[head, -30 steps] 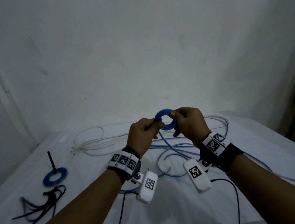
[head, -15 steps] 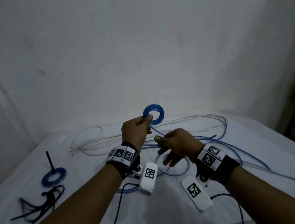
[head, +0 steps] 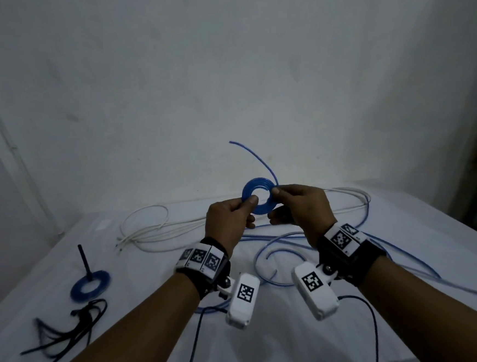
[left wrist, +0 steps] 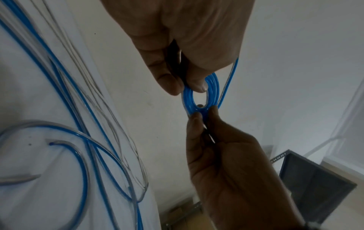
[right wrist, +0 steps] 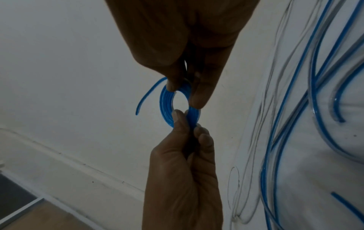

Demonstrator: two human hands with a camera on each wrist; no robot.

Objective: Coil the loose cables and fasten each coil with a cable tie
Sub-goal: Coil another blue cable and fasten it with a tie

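Both hands hold one small blue coil (head: pixel 258 196) up in the air above the white table (head: pixel 147 345). The left hand (head: pixel 229 224) pinches the left side of the ring between its thumb and a finger. The right hand (head: pixel 302 213) pinches the right side the same way, with its other fingers curled under. The coil is a flat ring with a round hole in the middle. A loose blue end (head: pixel 254 156) sticks up from the coil and bends over to the left. Below the coil, more blue cable (head: pixel 268 252) lies in big loose loops on the table. Behind the coil, near the wall, a white cable (head: pixel 150 230) lies in long loops. Far to the left of the coil, another blue coil (head: pixel 90 286) lies flat on the table, with a black stick (head: pixel 84 261) standing up from it. Closer to the person than that coil is a heap of black cable ties (head: pixel 63 331). White boxes (head: pixel 242 302) with black square marks hang from both wrist bands.
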